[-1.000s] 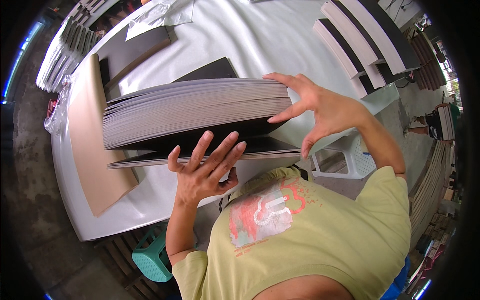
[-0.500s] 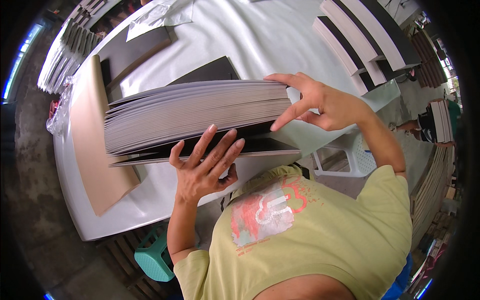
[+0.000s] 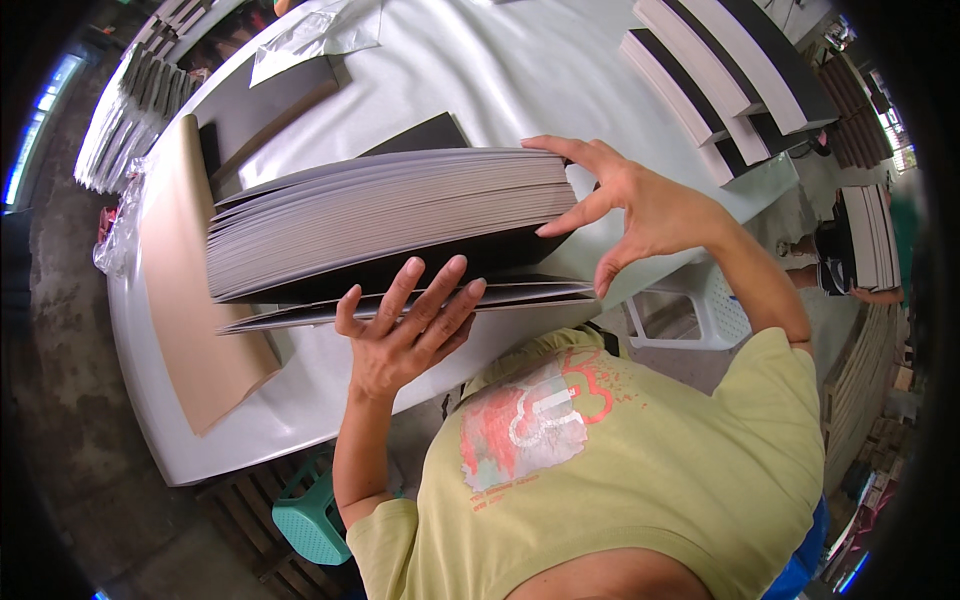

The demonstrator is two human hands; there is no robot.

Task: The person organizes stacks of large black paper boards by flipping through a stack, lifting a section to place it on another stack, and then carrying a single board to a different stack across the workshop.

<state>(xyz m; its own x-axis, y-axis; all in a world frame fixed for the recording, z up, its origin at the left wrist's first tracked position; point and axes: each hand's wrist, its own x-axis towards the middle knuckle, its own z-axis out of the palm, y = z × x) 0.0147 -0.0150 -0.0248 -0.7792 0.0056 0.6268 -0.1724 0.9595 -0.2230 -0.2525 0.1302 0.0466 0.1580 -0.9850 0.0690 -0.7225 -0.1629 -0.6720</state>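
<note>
A thick book block (image 3: pixel 390 225), with many stiff pale-edged leaves and dark faces, stands on edge across the table in front of me. A few leaves (image 3: pixel 530 293) at its near side are parted from the rest, leaving a dark wedge-shaped gap. My left hand (image 3: pixel 405 330) is at these near leaves, its fingers stretched and spread over their edge and its thumb mostly hidden. My right hand (image 3: pixel 630 205) spans the block's right end, one finger over the top corner and another along the lower side of the thick part. Its thumb points down beside the parted leaves' right end.
Brown paper (image 3: pixel 205 290) lies at the table's left, beside dark boards (image 3: pixel 265 105) and clear plastic film (image 3: pixel 315 35). More thick blocks (image 3: pixel 690 85) are stacked at the far right. A grey stool (image 3: pixel 700 310) and green stool (image 3: pixel 308 520) stand below. Another person carries blocks (image 3: pixel 868 238).
The gap between the thick part and the near leaves has widened. My right thumb has come down toward the parted leaves. The person at right has moved slightly left.
</note>
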